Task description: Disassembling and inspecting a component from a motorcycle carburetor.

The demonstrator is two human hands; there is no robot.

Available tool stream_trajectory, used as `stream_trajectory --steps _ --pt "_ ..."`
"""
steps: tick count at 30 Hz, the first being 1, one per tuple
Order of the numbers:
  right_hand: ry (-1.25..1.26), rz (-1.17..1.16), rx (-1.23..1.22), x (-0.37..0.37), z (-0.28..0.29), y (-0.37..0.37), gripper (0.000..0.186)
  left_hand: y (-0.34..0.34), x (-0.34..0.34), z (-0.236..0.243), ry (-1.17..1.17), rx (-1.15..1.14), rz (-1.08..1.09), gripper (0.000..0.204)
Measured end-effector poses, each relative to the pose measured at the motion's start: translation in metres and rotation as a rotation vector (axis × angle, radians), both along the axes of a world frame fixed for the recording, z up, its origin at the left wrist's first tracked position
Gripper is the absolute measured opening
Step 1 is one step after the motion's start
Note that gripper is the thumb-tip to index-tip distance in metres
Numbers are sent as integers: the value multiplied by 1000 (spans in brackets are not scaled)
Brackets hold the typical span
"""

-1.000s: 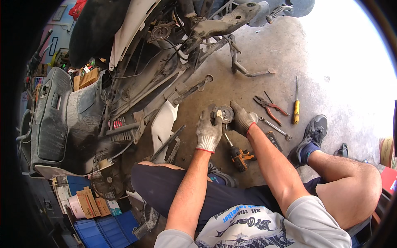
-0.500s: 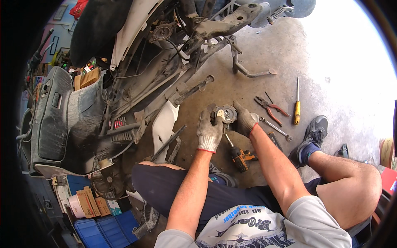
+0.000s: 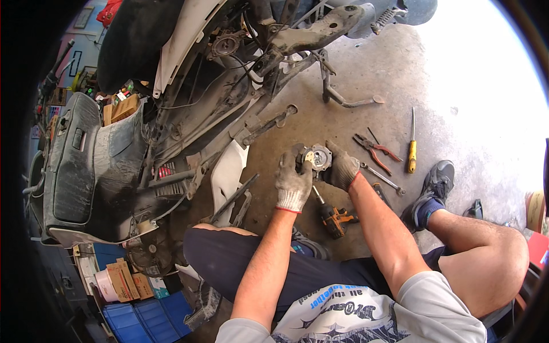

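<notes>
I sit on a concrete floor beside a stripped-down scooter. Both hands wear grey knit gloves with red cuffs. My left hand and my right hand together grip a round metal engine part with a pale face and holes, held above the floor between them. A cordless driver with an orange and black body lies on the floor just below my hands.
Red-handled pliers, a yellow-handled screwdriver and a wrench lie on the floor to the right. A black seat and body panel sit at left. Blue crates and small boxes stand lower left. My right shoe rests near the tools.
Both hands have turned the round part slightly and shifted it a little to the right; the tools on the floor have not moved.
</notes>
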State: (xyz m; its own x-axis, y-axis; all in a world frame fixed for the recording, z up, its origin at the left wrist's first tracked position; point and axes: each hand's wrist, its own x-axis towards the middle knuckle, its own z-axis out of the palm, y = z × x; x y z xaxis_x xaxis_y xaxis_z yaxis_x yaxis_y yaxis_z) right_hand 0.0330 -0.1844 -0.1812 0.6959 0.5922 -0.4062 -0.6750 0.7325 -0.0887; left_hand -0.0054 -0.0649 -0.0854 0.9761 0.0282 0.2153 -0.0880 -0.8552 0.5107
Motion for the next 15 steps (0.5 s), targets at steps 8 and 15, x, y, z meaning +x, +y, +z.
stream_trajectory --steps 8,15 --pt "-2 7 57 0 0 -3 43 -5 -1 6 39 0 11 40" --pt "-12 12 48 0 0 -3 44 -5 -1 5 56 -3 14 40"
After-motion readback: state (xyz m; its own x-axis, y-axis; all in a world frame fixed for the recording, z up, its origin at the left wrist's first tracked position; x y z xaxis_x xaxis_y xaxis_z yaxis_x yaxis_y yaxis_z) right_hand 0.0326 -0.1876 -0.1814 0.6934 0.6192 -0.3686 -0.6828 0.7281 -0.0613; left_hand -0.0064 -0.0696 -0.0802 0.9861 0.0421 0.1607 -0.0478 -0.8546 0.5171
